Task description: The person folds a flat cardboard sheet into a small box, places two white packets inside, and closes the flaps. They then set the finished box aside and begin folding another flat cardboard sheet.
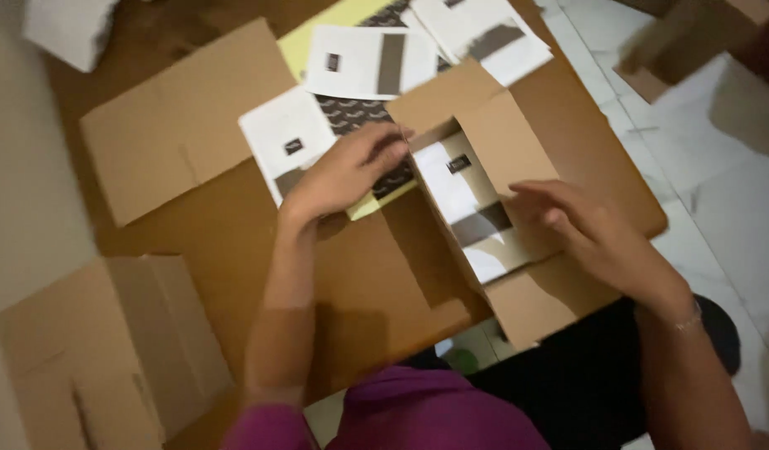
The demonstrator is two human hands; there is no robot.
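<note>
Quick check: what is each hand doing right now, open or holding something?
Left hand: open, flat on the sheets beside the box, gripping nothing.
Right hand: open, fingers resting on the box's right flap.

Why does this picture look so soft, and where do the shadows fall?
Head view: motion blur smears the right hand and left hand; dim, warm light; soft shadows fall inside the open cardboard box and under the forearms; no glare.

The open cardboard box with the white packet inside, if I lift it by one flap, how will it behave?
The cardboard box looks thin and shallow, so probably light. Its flaps are unsealed, so one would likely bend, tilting the box. The flat white packet lies loose inside and may slide.
</note>
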